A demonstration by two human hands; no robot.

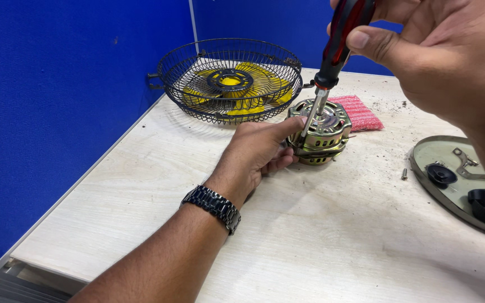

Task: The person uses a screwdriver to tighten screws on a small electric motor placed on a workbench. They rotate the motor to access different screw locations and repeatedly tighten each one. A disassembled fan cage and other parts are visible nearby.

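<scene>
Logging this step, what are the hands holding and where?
Right hand grips the screwdriver by its red-black handle; left hand steadies the metal motor by its side.

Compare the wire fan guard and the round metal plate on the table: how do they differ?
The wire fan guard is a black open mesh bowl at the back left holding yellow blades; the round metal plate is a solid, flat, dull grey disc at the right edge, carrying small black parts and partly cut off. Both lie on the table, untouched by either hand.

Wire fan guard [229, 78], pink cloth [359, 111], round plate [460, 182]
</scene>
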